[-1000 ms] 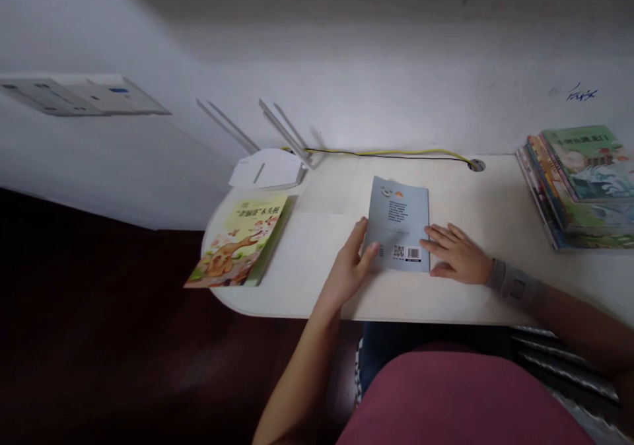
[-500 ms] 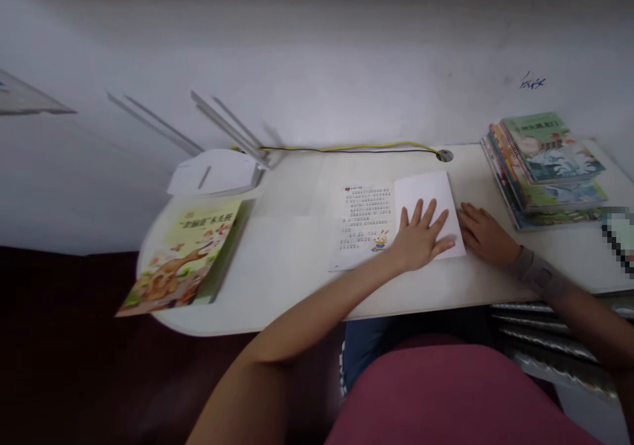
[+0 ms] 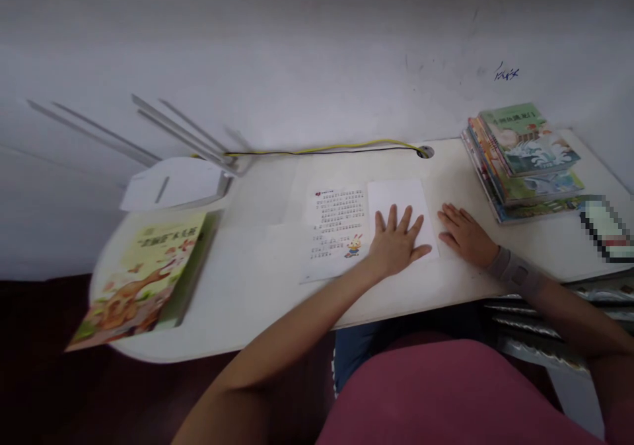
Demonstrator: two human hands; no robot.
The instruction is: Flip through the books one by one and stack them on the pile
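My left hand [image 3: 395, 243] lies with fingers spread on the blank white page [image 3: 399, 197] to the right of a printed page [image 3: 337, 210]. The printed page carries lines of text and a small rabbit drawing near its bottom. Part of the white page is covered by the hand. Just right of that page, my right hand [image 3: 468, 236] rests palm down on the white table [image 3: 262, 300], fingers stretched out and holding nothing. A grey band is round the right wrist.
A picture book [image 3: 136, 276] overhangs the table's left end, before a white router [image 3: 173, 184] with long antennas. Yellow and black cables [image 3: 321, 148] run along the wall to a hole [image 3: 426, 152]. A book stack [image 3: 529, 148] and a pixelated phone-like object [image 3: 607, 227] are at right.
The view has shifted, so the table's things sit further left. The white page lies flatter under my left hand. My right hand is slightly further from the page's edge.
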